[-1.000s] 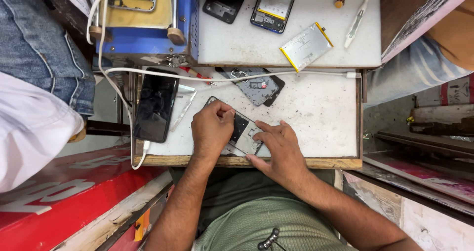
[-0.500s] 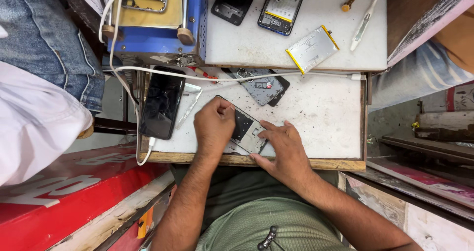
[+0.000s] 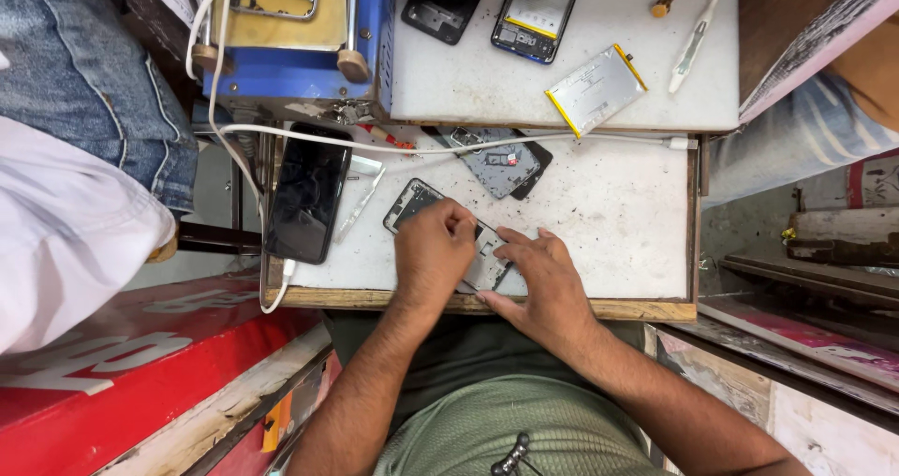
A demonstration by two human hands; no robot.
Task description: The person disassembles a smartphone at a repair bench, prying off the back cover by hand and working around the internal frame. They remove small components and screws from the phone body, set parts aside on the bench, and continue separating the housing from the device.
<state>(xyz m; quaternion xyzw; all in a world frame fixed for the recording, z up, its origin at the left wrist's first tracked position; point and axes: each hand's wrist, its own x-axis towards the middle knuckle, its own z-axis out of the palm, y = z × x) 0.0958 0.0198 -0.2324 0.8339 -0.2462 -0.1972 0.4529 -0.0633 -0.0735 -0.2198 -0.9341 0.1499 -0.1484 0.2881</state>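
Both hands are working on an opened phone frame lying near the front edge of the white worktop. The left hand is lying over its middle, fingers curled and pressed together onto it. The right hand is bracing its lower end, fingers close together, tips touching the frame. A black smartphone is lying well left, plugged to a white cable.

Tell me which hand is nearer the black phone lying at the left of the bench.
Left. The left hand sits just right of the black phone, on the opened phone frame; the right hand lies farther right.
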